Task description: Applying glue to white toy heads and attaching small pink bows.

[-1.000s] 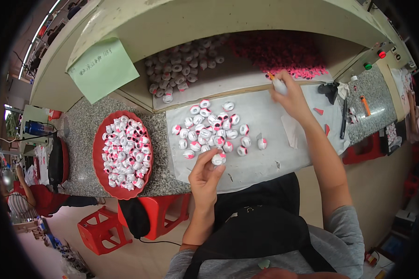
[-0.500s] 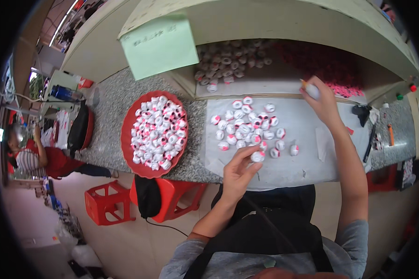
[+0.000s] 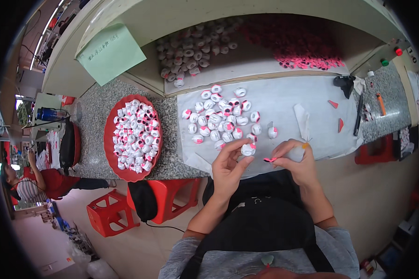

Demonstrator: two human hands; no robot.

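Observation:
Between the thumb and fingers of my left hand (image 3: 227, 171) is a small round white piece (image 3: 248, 149) with pink on top. My right hand (image 3: 305, 169) is close beside it, apart from it, pinching a small flat pink-and-black piece (image 3: 270, 160) at its fingertips. A small whitish squeeze bottle (image 3: 295, 154) with a yellow-orange tip is tucked in the same hand. Beyond my hands, several similar white-and-pink pieces (image 3: 214, 119) lie grouped on a white sheet (image 3: 274, 97). One such piece (image 3: 272, 132) stands apart, nearer my right hand.
A red scalloped bowl (image 3: 110, 160) full of white-and-pink pieces is at left. The shelf holds white pieces (image 3: 191, 53) and a pink pile (image 3: 307, 60). Red scraps (image 3: 340, 125), a black pen (image 3: 359, 116) and an orange tool (image 3: 381, 104) lie right. Red stools (image 3: 108, 214) stand below; a person (image 3: 35, 183) is far left.
My right hand has come back from beside the shelf's pink pile to near my left hand, now with a pink-and-black piece at its fingertips. My left hand still holds its white piece. The view has shifted.

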